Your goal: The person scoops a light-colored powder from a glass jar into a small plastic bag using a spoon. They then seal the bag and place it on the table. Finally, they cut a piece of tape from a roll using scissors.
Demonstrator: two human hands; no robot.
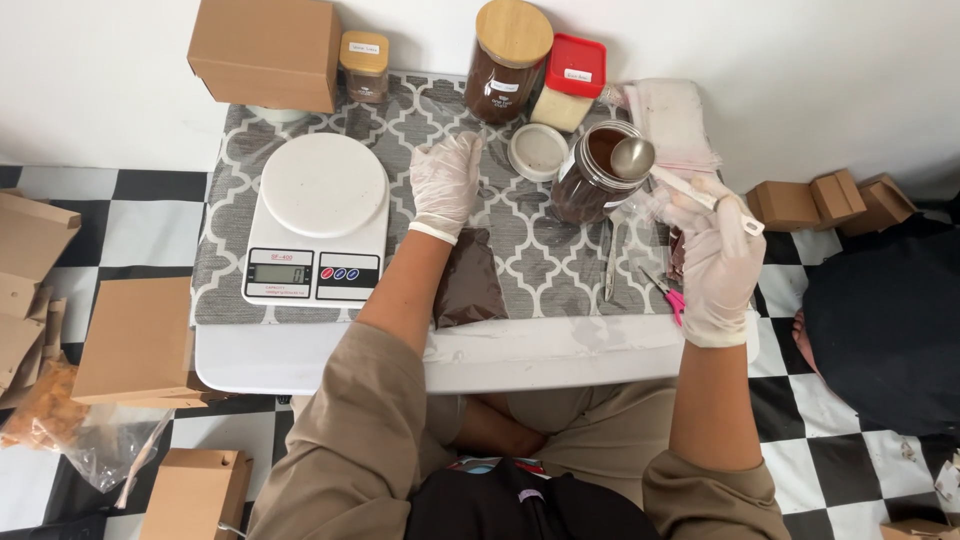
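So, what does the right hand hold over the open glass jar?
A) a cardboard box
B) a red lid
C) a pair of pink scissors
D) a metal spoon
D: the right hand holds a metal spoon by its handle, with the bowl above the mouth of the open glass jar of brown powder.

scale (322, 215) lies left of the filled pouch (468, 280), open jar (592, 175) right.

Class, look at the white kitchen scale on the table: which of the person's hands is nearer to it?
Left. The left hand rests palm-down on the mat just right of the kitchen scale, not touching it. The right hand holds a spoon over an open jar, farther right.
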